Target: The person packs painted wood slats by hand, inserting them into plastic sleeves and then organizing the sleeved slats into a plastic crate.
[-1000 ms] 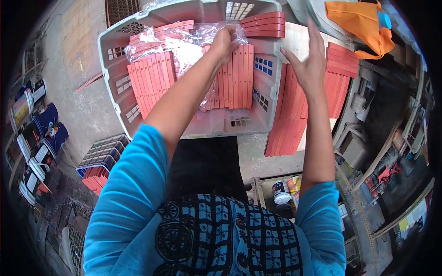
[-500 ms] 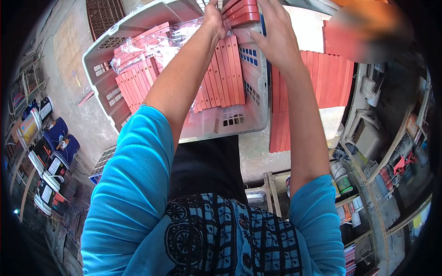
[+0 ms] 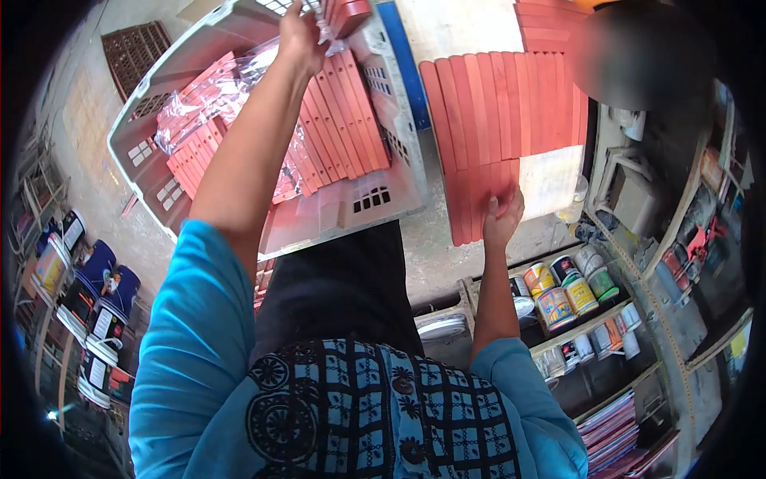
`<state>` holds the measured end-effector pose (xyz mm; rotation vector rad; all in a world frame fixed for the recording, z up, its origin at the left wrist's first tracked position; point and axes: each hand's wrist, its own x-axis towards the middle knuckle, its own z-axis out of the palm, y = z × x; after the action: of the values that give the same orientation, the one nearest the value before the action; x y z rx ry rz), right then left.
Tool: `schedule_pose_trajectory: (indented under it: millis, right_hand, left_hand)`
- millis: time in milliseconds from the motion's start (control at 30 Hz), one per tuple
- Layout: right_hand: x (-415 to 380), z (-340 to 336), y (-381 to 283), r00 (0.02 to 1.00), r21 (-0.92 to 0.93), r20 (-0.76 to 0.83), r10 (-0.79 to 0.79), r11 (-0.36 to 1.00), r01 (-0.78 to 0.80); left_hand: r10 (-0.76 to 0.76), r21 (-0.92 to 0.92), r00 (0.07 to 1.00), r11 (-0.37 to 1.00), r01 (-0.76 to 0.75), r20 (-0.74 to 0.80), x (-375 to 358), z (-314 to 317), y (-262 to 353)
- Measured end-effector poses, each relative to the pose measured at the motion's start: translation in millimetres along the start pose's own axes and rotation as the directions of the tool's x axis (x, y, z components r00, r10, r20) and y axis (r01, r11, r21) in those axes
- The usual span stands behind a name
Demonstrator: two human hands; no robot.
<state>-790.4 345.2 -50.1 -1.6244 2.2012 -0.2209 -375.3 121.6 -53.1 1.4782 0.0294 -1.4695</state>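
My left hand (image 3: 300,41) is over the far side of a grey plastic crate (image 3: 275,247). Its partly hidden fingers close against a bundle of red wooden slats (image 3: 349,17), with clear plastic beside them. More red slats (image 3: 339,120) with small holes lie in rows inside the crate, some under clear plastic wrap (image 3: 254,68). To the right, my right hand (image 3: 503,222) rests at the edge of a shorter row of red slats (image 3: 475,199) on a pale board (image 3: 550,180), thumb and fingers apart. Above that row is a longer row of round-ended slats (image 3: 511,104).
A blurred dark round shape (image 3: 642,60) covers the upper right. Paint cans (image 3: 556,306) stand on a shelf at lower right, near a metal rack (image 3: 654,351). Buckets (image 3: 104,275) stand at the left. A blue strip (image 3: 405,64) runs beside the crate.
My right hand has left the bundle at the crate and moved down right to the slats on the board. My left hand stays by the bundle. The view has shifted right.
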Motion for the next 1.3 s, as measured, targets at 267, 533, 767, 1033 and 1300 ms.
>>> schedule_pose_trajectory:
  millis: [267,533,767,1033,1300]
  right_hand:
    - [5.4,13.8,62.7,0.989,0.039,0.121,0.088,0.995,-0.093]
    - [30.6,30.1,117.2,0.962,0.382,0.145,0.232,0.884,-0.271]
    - [36.8,5.4,101.1,0.952,0.418,0.235,0.197,0.864,-0.282]
    - [23.1,-11.7,56.3,0.963,0.38,0.263,-0.061,0.924,-0.045]
    - [11.5,3.4,47.0,0.975,0.225,0.211,0.075,0.967,-0.123]
  left_hand:
    - [0.368,0.068,0.7,0.857,-0.511,0.612,-245.5,18.3,-82.6]
    - [-0.806,0.328,0.568,0.589,0.738,0.17,-226.7,28.9,-289.9]
    - [-0.769,0.231,0.586,0.637,0.736,0.253,-218.6,37.8,-305.4]
    - [-0.757,0.191,0.608,0.651,0.735,0.24,-221.5,43.9,-301.7]
    - [-0.721,0.119,0.66,0.689,0.715,0.209,-223.9,50.7,-302.5]
